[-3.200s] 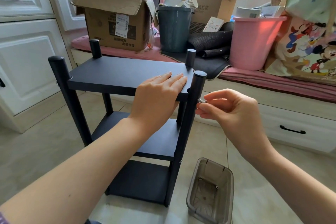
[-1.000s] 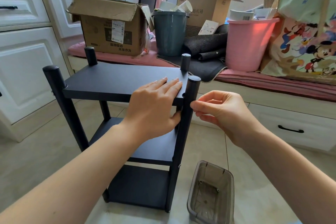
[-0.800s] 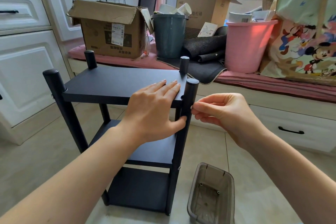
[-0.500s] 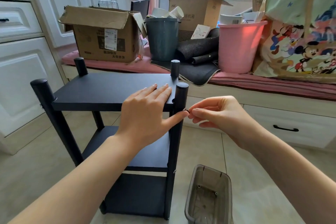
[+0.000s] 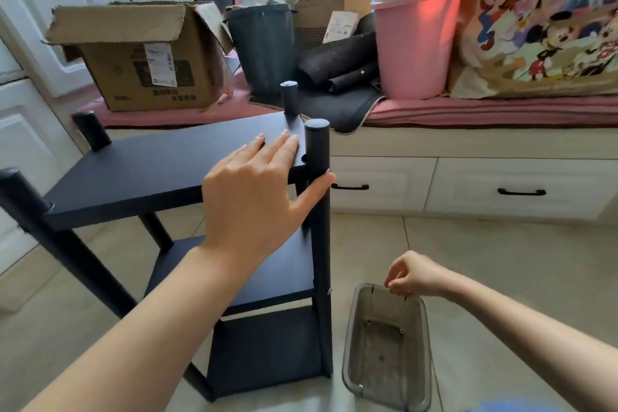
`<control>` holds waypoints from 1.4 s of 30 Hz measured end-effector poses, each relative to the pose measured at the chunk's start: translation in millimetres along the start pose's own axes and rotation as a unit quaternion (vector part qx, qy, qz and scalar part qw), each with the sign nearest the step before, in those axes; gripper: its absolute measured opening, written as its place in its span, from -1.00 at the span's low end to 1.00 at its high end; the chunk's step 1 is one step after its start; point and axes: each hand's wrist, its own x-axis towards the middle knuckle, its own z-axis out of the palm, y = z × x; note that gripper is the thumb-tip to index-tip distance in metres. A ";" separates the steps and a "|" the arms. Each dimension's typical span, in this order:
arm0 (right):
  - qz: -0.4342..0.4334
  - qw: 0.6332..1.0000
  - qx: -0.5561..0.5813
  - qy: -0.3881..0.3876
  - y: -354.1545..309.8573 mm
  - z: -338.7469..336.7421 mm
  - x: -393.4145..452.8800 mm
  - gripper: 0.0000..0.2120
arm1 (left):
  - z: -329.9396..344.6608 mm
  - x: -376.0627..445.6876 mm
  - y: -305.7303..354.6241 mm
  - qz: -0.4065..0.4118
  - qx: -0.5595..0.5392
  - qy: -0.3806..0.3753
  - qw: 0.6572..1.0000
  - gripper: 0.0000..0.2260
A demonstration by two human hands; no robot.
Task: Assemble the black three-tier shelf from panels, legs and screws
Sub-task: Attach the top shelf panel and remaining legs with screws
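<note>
**Left hand steadies shelf; right hand over parts bin**

Black three-tier shelf (image 5: 160, 174) stands upright on tiled floor, all three panels seated between four round legs. Left hand (image 5: 254, 197) lies flat on the top panel's near right corner, fingers straight, thumb pressed against the front right leg (image 5: 319, 244). Right hand (image 5: 413, 274) sits low, right of that leg, fingers curled together above the far rim of the clear plastic bin (image 5: 388, 348); cannot tell whether anything is pinched. A few small screws lie in the bin bottom. Beyond the left fingertips: cardboard box (image 5: 143, 57), dark bucket (image 5: 264, 47), pink bucket (image 5: 414, 43) on the window bench.
</note>
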 end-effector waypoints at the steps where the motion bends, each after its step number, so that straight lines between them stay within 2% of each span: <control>1: 0.008 1.000 -0.014 -0.008 9.9 10.8 8.5 -0.86 | 2.3 1.5 2.8 0.001 0.002 0.006 1.000 -0.35; 5: 0.046 0.993 -0.104 -0.027 46.4 56.4 40.7 -0.78 | 9.8 5.5 10.1 0.006 0.011 0.025 1.000 -0.36; 9: 0.053 0.976 -0.200 -0.067 76.8 97.0 65.4 -0.81 | 13.0 5.6 12.2 0.002 0.030 0.042 0.999 -0.39; 13: 0.035 0.946 -0.308 -0.096 98.6 125.9 85.8 -0.64 | 14.8 6.0 13.5 0.003 0.048 0.057 0.997 -0.42; 17: 0.009 0.906 -0.411 -0.100 114.5 140.9 103.8 -0.64 | 15.8 5.3 16.5 -0.003 0.056 0.062 0.996 -0.43; 28: -0.078 0.850 -0.519 -0.048 128.1 146.2 136.9 -0.66 | 14.5 9.2 22.8 -0.011 0.046 0.032 0.998 -0.42; 34: -0.052 0.869 -0.492 -0.009 147.1 148.6 143.6 -0.65 | 13.7 9.3 23.8 -0.027 0.017 0.016 0.999 -0.41; 42: -0.039 0.889 -0.456 0.009 150.3 151.4 151.9 -0.66 | 13.6 10.3 27.0 -0.022 0.039 0.020 0.999 -0.43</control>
